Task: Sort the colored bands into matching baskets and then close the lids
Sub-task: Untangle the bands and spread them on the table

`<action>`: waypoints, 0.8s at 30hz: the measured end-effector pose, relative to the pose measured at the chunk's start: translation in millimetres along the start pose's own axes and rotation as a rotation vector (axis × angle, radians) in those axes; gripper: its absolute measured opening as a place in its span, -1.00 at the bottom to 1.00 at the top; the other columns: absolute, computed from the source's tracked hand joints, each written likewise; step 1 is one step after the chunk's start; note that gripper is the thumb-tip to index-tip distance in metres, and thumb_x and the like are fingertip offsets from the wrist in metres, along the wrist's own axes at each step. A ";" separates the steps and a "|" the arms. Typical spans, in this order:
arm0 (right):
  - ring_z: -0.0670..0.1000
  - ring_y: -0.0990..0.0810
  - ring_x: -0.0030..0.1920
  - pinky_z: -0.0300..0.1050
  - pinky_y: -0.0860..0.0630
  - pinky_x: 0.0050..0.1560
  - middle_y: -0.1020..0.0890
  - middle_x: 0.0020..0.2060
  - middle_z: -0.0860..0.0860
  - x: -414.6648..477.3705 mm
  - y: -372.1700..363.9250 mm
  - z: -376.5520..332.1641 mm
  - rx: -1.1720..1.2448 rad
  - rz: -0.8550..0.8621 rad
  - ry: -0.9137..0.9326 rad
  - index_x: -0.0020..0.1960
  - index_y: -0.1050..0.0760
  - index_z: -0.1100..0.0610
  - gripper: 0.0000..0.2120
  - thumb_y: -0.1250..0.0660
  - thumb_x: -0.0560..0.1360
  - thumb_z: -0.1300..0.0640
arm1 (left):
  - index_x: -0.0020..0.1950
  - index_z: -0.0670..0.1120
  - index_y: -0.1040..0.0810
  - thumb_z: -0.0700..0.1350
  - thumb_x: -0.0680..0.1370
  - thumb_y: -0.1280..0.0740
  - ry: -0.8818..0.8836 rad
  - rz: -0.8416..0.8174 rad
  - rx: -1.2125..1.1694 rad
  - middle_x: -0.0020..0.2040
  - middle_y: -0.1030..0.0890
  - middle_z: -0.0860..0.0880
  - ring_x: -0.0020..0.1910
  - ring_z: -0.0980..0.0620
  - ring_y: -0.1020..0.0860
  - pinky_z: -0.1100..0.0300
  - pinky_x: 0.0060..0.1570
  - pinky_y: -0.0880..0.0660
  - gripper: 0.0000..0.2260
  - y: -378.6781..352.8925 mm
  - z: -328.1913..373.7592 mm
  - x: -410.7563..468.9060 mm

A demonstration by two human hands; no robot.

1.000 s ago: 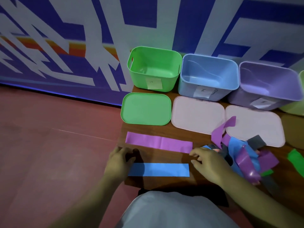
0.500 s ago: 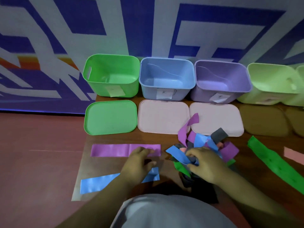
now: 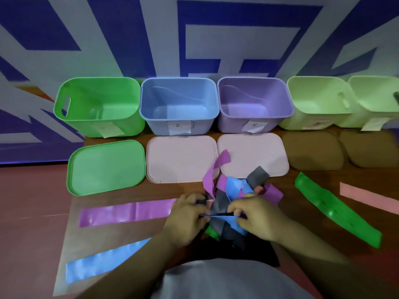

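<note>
Centrally, near the table's (image 3: 151,190) front edge, the tangled pile of bands (image 3: 234,188) sits just before two pink lids (image 3: 179,158). The left hand (image 3: 187,219) and right hand (image 3: 258,220) each pinch one band (image 3: 218,215) stretched between them. A purple band (image 3: 127,212) and a blue band (image 3: 103,264) lie flat to the left, a green band (image 3: 336,209) lies to the right, and open baskets (image 3: 159,124) stand far.

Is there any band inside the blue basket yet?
No, the blue basket shows only its bare floor, while one blue band lies flat outside it, at lower left.
</note>
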State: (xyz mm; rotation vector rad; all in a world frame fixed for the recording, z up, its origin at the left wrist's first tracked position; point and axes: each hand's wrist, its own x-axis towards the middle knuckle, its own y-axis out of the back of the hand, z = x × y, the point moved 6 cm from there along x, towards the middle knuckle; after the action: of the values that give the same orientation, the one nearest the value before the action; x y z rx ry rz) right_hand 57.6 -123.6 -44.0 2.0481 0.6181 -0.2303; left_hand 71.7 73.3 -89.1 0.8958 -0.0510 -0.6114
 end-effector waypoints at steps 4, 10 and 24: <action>-0.16 -0.57 -0.07 -0.24 -0.51 0.00 -0.64 -0.21 -0.19 -3.6 19.9 -2.3 0.094 0.024 -0.009 0.08 -0.61 -0.06 -0.73 -0.41 0.44 0.21 | -0.11 0.05 -0.59 0.02 0.51 -0.35 -0.010 -0.037 -0.103 -0.13 -0.63 0.10 -0.11 0.07 -0.57 0.10 -0.04 -0.50 -0.93 23.4 17.7 9.5; -0.22 -0.60 0.05 -0.19 -0.47 0.16 -0.70 -0.15 -0.14 -4.9 63.2 -16.9 0.465 -0.011 -0.126 -0.06 -0.58 -0.17 -0.82 -0.44 0.50 0.13 | -0.04 0.10 -0.64 -0.13 0.58 -0.39 0.068 -0.056 -0.495 -0.15 -0.66 0.15 -0.20 0.22 -0.57 0.29 -0.15 -0.51 -0.89 83.7 43.7 7.8; -0.02 -0.67 -0.04 -0.14 -0.56 0.03 -0.72 -0.02 -0.02 -5.9 60.9 -50.7 0.677 -0.362 -0.089 0.16 -0.55 0.08 -0.74 -0.43 0.50 0.28 | -0.06 -0.06 -0.65 -0.28 0.57 -0.36 0.128 0.302 -0.670 -0.40 -0.54 -0.02 -0.41 0.05 -0.44 0.22 -0.37 -0.45 -0.86 182.4 16.7 -25.7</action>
State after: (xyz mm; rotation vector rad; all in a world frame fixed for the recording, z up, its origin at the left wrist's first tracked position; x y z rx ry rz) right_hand 79.6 -108.4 30.8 2.5285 0.9455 -0.8323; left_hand 132.6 160.0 62.5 0.2644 0.1272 -0.2533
